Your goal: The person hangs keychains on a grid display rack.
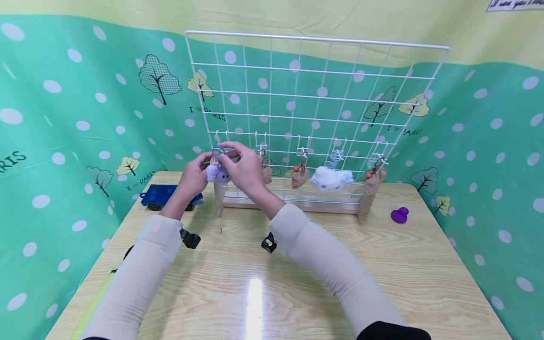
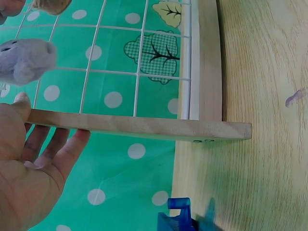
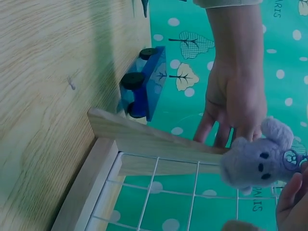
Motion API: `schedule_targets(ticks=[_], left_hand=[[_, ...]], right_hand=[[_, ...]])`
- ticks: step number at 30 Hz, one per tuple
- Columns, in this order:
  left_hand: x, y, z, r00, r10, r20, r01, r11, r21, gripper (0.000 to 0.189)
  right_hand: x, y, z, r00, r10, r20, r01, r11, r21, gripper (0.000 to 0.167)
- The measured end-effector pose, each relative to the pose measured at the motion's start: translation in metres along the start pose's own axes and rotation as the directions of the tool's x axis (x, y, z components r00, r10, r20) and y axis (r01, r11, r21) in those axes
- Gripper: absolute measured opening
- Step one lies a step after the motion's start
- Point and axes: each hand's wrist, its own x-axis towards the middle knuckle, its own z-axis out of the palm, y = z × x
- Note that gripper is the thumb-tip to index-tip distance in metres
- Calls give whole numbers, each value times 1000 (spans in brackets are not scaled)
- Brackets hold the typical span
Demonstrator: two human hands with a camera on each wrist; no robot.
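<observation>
A small lilac-grey plush keychain with round ears hangs at the left end of a white wire grid rack. My right hand pinches the purple strap at the top of the plush. Beside it, my left hand grips the upper end of the rack's wooden left upright, several fingers behind the board. In the right wrist view the plush partly covers the left hand's fingertips. The hook above is partly hidden by my fingers.
Further right on the rack hang a white plush and several brown charms. A blue toy car stands left of the rack, and a purple knobbed object lies to its right. A green-edged item lies by the left forearm.
</observation>
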Motion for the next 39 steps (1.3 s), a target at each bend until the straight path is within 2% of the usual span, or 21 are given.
schedule_targets(ticks=[10,15,17,20,22,24,27,30,32,34,36,39], left_hand=[[4,1,2,1000,0,-7,0,1000,30,47],[7,3,4,998,-65,-10,65,998,-17,44],[6,4,4,998,-69,-11,69,997,-30,47],[2,4,3,999,-25,-39,23,999,-48,54],[-3,5,-1,996,15,-88,-20,999,-48,58],[-11,9,-6,987,42,-154,-51,997,-52,60],[-25,23,-15,964,81,-254,-96,994,-48,58],[-42,42,-22,944,141,-298,-153,988,-16,54],[-53,54,-25,937,198,-288,-196,980,34,52],[-63,65,-25,927,279,-250,-265,960,87,51],[-70,73,-21,908,372,-194,-349,926,143,53],[-78,82,-14,864,496,-84,-468,854,228,59]], right_hand=[[-1,2,1,998,60,-10,-60,998,-3,30],[-6,8,-3,998,66,14,-65,998,-16,31],[-10,10,-6,998,59,25,-58,997,-43,31],[-16,12,-12,999,15,51,-11,997,-75,31],[-22,14,-19,996,-25,80,31,997,-78,32],[-28,15,-29,990,-60,124,67,996,-60,32],[-40,18,-48,976,-86,202,99,994,-54,32],[-51,21,-73,949,-92,300,120,990,-76,34],[-58,24,-91,925,-97,368,144,984,-103,38],[-66,28,-109,897,-91,433,164,977,-134,43],[-74,35,-126,873,-80,481,176,972,-158,46],[-86,46,-150,849,-39,527,185,956,-228,52]])
